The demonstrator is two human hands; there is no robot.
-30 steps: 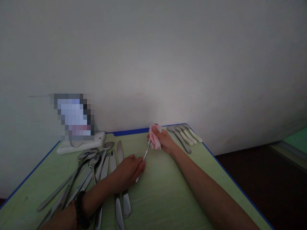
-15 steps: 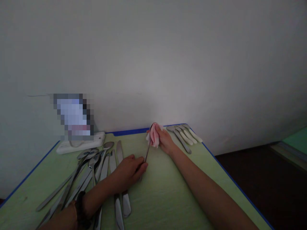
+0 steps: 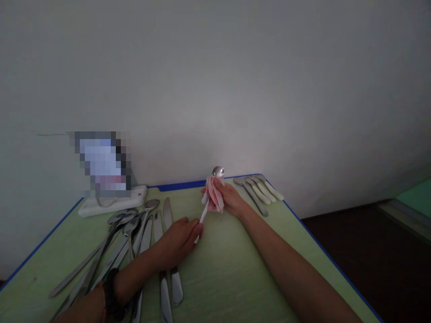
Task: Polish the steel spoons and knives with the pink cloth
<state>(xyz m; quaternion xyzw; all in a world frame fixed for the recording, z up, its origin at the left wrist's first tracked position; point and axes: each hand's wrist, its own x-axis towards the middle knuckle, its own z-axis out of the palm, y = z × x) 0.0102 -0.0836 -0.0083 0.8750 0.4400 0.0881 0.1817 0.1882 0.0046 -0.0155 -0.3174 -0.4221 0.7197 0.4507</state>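
Observation:
My left hand (image 3: 185, 234) is closed on the handle of a metal spoon (image 3: 218, 171), which slants up and away over the table. A folded pink cloth (image 3: 214, 194) is wrapped around the spoon's neck, just below the bowl. Gripping that cloth is my right hand (image 3: 229, 196), its thumb laid over the folds. The bowl shows shiny above the cloth. Beneath and left of my left forearm lie several spoons (image 3: 151, 205) and table knives (image 3: 176, 287) in a loose pile.
Several forks (image 3: 261, 187), some with pale handles, lie at the back right corner of the green table (image 3: 218, 278). A white stand (image 3: 112, 202) at the back left holds a blurred device (image 3: 103, 163). A wall (image 3: 215, 89) rises behind the table.
The cloth in my right hand has slid down from the bowl to the neck, so the bowl now shows. The spoon has turned and my left hand has shifted slightly left.

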